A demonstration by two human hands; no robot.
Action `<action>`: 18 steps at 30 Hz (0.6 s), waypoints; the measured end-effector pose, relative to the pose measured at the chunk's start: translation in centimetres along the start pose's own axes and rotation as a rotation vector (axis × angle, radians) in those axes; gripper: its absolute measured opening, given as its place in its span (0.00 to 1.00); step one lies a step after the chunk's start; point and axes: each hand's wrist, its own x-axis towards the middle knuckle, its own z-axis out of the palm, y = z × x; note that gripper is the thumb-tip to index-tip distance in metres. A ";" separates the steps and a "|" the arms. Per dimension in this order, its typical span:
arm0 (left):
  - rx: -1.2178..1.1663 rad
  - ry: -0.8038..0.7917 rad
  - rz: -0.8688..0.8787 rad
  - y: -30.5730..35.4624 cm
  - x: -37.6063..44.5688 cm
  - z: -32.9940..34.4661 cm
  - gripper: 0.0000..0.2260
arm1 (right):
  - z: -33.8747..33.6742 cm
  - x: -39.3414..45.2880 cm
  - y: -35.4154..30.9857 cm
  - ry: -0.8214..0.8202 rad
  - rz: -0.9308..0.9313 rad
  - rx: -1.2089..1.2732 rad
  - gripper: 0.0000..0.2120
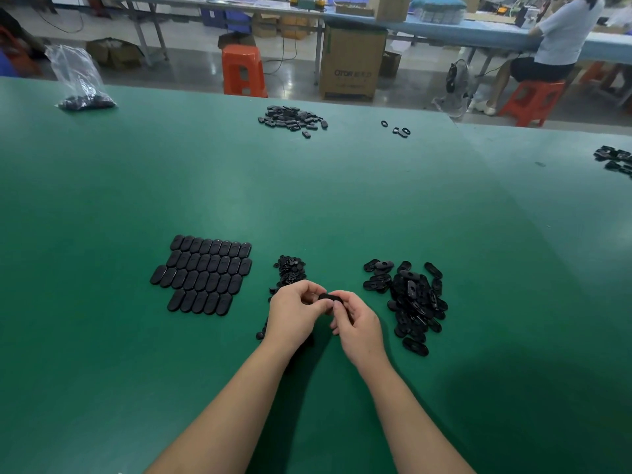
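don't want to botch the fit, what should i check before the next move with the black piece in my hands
1. Grip: black oval piece pinched between left hand and right hand: ok.
2. Small part seated in it: cannot tell, fingers hide it.
3. Supply: small-parts pile close behind the left hand: ok.
4. Supply: loose shell pile close beside the right hand: ok.
5. Space: bare green table beside the laid-out rows for another piece: ok.

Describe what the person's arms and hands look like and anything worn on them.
The left forearm and right forearm are bare down to the bottom edge of the view; no sleeve shows. The left hand and right hand wear no gloves, and no ring, watch or bracelet is visible on either.
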 end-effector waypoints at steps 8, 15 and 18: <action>0.032 -0.027 0.011 0.0 -0.2 0.0 0.05 | 0.3 0.1 0.3 0.016 0.023 0.024 0.12; 0.126 -0.031 0.039 0.4 -0.4 0.1 0.04 | 0.3 0.1 0.4 0.027 0.031 0.000 0.14; 0.176 -0.019 0.055 0.6 -0.5 0.2 0.03 | 0.3 0.2 0.4 0.024 0.028 -0.015 0.13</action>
